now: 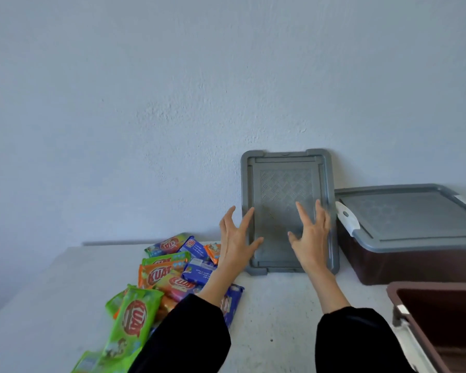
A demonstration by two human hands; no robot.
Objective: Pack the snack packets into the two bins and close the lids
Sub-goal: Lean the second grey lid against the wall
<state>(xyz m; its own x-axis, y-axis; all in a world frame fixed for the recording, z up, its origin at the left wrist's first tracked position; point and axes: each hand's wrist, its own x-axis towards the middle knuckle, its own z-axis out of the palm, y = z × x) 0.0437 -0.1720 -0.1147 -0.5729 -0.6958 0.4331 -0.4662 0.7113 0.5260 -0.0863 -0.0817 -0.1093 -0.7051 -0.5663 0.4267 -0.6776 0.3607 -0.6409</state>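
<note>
White table [277, 308], pale wall [172, 103]: a grey lid [285, 181] leans upright. Your left hand [236, 242] and right hand [311, 238] hold nothing, fingers spread. It looks light and stiff, so grip its side edges.

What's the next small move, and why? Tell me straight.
Probably lower the left hand to the snack packets and grip one: it and the right hand are open, the grey lid leans on the wall, and the open bin shows no packets.

2 bins [404, 267] [441, 313], 2 lids [285, 184] [404, 216], 2 hands [237, 238] [311, 238], packets [135, 319] uncountable.
</note>
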